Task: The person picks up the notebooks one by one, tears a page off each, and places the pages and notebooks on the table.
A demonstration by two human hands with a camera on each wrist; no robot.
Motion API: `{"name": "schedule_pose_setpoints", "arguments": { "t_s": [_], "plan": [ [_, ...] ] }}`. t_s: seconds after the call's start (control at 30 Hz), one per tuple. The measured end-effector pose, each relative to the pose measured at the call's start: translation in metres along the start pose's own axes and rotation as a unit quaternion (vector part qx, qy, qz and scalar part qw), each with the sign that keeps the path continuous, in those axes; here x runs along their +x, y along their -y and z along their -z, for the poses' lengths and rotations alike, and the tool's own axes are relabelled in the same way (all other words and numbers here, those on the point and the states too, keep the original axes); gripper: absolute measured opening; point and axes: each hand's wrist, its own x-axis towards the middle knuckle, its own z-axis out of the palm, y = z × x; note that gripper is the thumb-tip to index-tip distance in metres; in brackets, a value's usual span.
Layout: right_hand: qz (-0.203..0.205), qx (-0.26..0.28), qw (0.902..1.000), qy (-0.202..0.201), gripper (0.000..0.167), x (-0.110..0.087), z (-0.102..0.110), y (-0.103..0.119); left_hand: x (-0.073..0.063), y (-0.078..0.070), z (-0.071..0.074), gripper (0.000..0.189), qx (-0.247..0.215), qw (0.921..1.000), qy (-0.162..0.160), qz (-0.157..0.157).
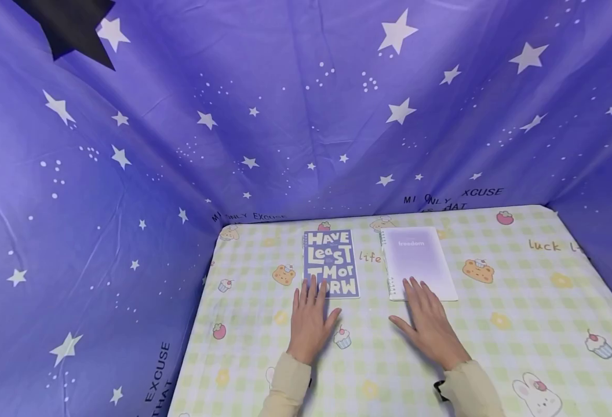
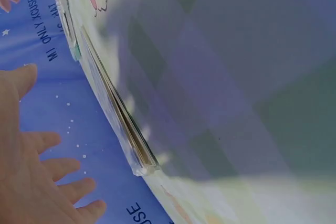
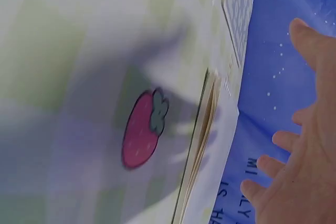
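Observation:
Two notebooks lie side by side on the checked tablecloth. The left one, a blue notebook (image 1: 332, 249) with large white lettering, is partly covered by the fingers of my left hand (image 1: 308, 321). To its right is a pale purple spiral notebook (image 1: 418, 263) marked "freedom"; my right hand (image 1: 430, 324) is over its lower edge. In the left wrist view, the left hand (image 2: 31, 177) has spread fingers and appears raised above the blue notebook's edge (image 2: 121, 114). The right wrist view has the right hand (image 3: 302, 166) likewise spread, apart from the purple notebook (image 3: 220, 140). Neither hand holds anything.
The tablecloth (image 1: 254, 359) carries printed cupcakes, bears, strawberries and flowers. Purple star-patterned curtains (image 1: 285, 104) hang behind the table and along both sides. A dark star shape (image 1: 71, 26) shows at the upper left.

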Motion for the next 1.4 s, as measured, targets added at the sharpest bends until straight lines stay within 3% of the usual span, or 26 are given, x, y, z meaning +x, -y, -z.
{"name": "schedule_pose_setpoints", "arguments": {
  "t_s": [0.6,0.83,1.07,1.4],
  "plan": [
    [0.011,0.048,0.9984,0.025,0.074,0.033,-0.032,0.028,0.018,0.02,-0.004,0.065,-0.004,0.9993,0.036,-0.009],
    [0.007,0.066,0.997,0.038,0.071,0.044,-0.047,0.039,0.023,0.029,-0.006,0.067,0.022,0.9988,0.036,-0.023],
    [0.003,0.07,0.9959,0.057,0.072,0.051,-0.062,0.048,0.025,0.037,-0.008,0.063,0.025,0.998,0.057,-0.009],
    [-0.038,0.077,0.9929,0.083,0.077,0.057,-0.068,0.057,0.031,0.039,-0.011,0.059,-0.009,0.9987,0.05,0.005]
  ]
}}
